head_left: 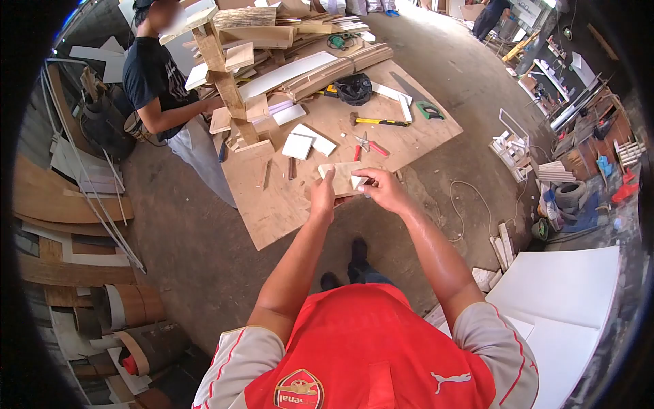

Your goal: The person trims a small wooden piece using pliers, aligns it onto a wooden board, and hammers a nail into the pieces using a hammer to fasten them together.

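Observation:
At the near edge of the worktable point(272, 225), my left hand point(322, 196) is closed on one end of a short pale wood block point(343, 172), thumb on top. My right hand point(383, 189) pinches a small white-edged wood piece point(357, 181) against the block's other end. The fingers underneath are partly hidden. Just beyond lie red-handled pliers point(366, 144), spread apart. Two white boards point(298, 146) overlap to the left of the pliers. A hammer point(381, 122) with a yellow-and-black handle rests farther back.
A handsaw point(429, 109) with a green handle lies at the table's right corner. A black plastic bag point(354, 89) sits near bundled wood strips point(338, 71). An upright wooden frame point(228, 92) stands at the left, beside another person point(160, 88). White panels point(558, 286) lean at lower right.

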The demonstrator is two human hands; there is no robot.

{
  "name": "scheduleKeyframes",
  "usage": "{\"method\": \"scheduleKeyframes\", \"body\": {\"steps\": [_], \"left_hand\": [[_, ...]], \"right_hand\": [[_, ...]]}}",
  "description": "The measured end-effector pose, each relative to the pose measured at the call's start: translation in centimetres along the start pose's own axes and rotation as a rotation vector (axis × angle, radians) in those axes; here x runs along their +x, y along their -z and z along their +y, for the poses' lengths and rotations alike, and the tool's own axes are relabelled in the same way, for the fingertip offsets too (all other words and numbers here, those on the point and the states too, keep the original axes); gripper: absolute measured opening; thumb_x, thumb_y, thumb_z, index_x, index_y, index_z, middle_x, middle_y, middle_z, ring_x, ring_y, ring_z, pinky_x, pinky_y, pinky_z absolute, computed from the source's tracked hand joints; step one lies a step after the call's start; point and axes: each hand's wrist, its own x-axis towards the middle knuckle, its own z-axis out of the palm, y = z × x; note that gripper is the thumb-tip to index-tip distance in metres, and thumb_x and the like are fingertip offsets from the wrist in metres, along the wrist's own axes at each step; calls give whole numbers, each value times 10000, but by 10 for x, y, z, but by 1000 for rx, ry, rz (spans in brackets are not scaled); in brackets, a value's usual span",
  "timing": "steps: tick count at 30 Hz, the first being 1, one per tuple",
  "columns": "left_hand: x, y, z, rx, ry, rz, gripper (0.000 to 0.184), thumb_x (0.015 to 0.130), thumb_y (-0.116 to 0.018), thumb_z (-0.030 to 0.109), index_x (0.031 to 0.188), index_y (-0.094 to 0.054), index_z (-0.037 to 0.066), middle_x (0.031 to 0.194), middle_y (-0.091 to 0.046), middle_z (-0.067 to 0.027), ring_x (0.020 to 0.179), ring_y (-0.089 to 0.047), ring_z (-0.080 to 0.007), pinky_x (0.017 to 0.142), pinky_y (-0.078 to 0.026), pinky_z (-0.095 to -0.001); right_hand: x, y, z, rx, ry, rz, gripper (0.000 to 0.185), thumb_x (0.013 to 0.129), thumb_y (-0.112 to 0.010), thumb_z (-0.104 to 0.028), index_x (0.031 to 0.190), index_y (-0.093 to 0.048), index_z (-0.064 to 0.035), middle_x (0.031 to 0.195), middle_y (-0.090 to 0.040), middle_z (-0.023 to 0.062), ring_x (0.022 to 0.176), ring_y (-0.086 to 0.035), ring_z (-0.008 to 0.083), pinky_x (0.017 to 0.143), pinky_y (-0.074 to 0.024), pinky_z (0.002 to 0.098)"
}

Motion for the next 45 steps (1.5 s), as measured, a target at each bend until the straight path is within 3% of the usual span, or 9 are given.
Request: {"method": "scheduleKeyframes", "body": {"steps": [13,16,19,25,31,34,37,43,45], "left_hand": [[8,6,-25,-106,-131,-108,477,1088,-634,360,1297,-648,-69,1161,-720,-140,971,-736,-216,726,-635,-393],[15,6,-35,-112,-189,-122,488,1095,-629,362,1314,-634,-74,1150,-716,-128,992,-727,-200,737,-635,-400],[6,3,-30,-81,-126,-126,505,1097,-627,392,1327,-630,-58,1143,-719,-120,997,-725,-197,747,-634,-392],[6,1,-23,17,-113,-78,541,1105,-592,460,1344,-624,-25,1179,-724,-116,997,-732,-210,765,-634,-376],[1,-6,-14,30,-134,-79,552,1106,-582,474,1337,-631,-25,1160,-731,-124,987,-739,-212,757,-630,-371],[4,-5,-15,27,-111,-110,559,1103,-588,478,1355,-628,-19,1148,-733,-125,969,-735,-208,732,-623,-367],[9,-4,-18,72,-103,-136,566,1099,-594,484,1362,-620,-17,1126,-735,-123,932,-729,-201,710,-614,-366],[5,-7,-20,80,-113,-162,561,1103,-581,486,1343,-622,-20,1094,-734,-117,887,-725,-194,687,-608,-357],[6,-5,-20,62,-121,-169,557,1104,-578,489,1339,-624,-14,1088,-733,-113,887,-725,-194,685,-609,-357]], "right_hand": [[-12,-5,6,6,88,108,436,883,-828,-77,1312,-754,-77,1168,-751,77,1018,-691,177,864,-545,331],[-14,-5,8,-4,162,147,384,910,-805,-32,1290,-759,-46,1129,-732,30,947,-667,92,793,-548,276],[-10,-3,22,56,137,134,419,907,-803,-57,1318,-723,-65,1147,-733,59,983,-685,155,861,-546,324],[-10,11,29,436,27,152,491,936,-747,1,1402,-599,-45,1132,-698,58,897,-690,114,806,-585,284],[-13,30,14,186,23,101,369,862,-766,43,1224,-743,-24,1113,-666,44,874,-700,131,784,-566,271],[-5,30,18,-57,225,133,340,822,-743,77,1142,-788,-29,1077,-661,40,873,-703,135,774,-564,285],[0,27,2,-142,182,102,416,800,-715,101,1190,-758,-36,1104,-674,52,908,-708,136,786,-572,307],[9,12,4,77,21,130,375,843,-749,26,1210,-726,-51,1055,-717,82,907,-720,164,822,-583,342],[6,8,4,108,106,143,378,848,-769,19,1218,-721,-42,1050,-725,90,916,-730,179,841,-593,346]]}}
